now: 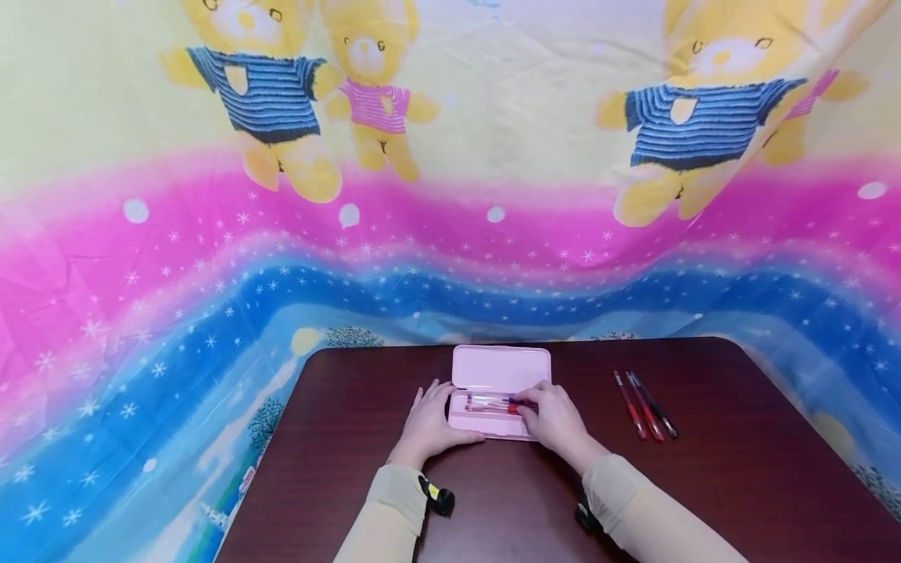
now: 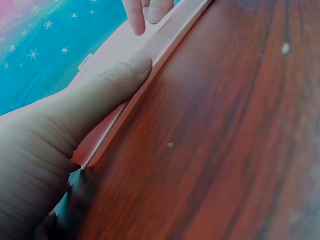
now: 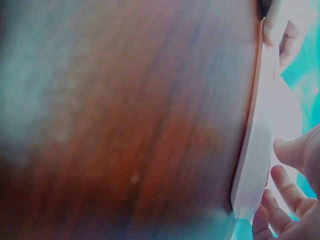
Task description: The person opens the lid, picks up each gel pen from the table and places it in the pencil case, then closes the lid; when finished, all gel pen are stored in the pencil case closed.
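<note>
A pink pencil case (image 1: 501, 367) lies on the table with its lid folded back. Several pens (image 1: 489, 403) lie lengthwise inside it, one with a red part and one with a blue end at the right. My left hand (image 1: 428, 426) grips the case's left end, thumb along the front edge (image 2: 107, 132) and fingers along the left side. My right hand (image 1: 552, 414) reaches over the right end of the case, its fingertips at the pens' right ends. In the right wrist view its bent fingers (image 3: 284, 187) are beside the case wall; I cannot tell whether they pinch a pen.
To the right of the case, two red pens (image 1: 644, 407) and a black pen (image 1: 655, 405) lie side by side on the dark wooden table (image 1: 507, 500). Behind the table's far edge hangs a cloth (image 1: 450, 258) printed with bears.
</note>
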A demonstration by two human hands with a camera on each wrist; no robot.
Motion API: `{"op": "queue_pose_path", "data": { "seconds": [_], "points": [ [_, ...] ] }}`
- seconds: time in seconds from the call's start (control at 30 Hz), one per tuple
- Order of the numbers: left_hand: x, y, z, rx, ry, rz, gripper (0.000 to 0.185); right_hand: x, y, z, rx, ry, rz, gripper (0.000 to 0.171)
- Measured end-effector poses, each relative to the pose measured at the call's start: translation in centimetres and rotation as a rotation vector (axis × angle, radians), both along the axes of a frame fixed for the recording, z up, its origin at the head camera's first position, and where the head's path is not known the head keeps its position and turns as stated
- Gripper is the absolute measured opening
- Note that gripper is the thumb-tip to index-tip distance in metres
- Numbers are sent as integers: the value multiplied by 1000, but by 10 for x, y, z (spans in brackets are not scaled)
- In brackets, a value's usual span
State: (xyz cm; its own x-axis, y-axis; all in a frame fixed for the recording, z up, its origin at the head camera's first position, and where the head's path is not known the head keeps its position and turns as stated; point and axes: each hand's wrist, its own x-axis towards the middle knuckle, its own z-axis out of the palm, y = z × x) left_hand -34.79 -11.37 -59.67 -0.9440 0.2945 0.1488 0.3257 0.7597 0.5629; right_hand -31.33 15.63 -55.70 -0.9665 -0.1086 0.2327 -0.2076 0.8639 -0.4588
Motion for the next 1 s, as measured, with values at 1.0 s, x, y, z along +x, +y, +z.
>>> {"op": "queue_pose_path", "data": {
  "seconds": [1.0],
  "points": [
    [2,1,0,1,-9,7,118,16,123,11,-16,65,-219,42]
  ]
}}
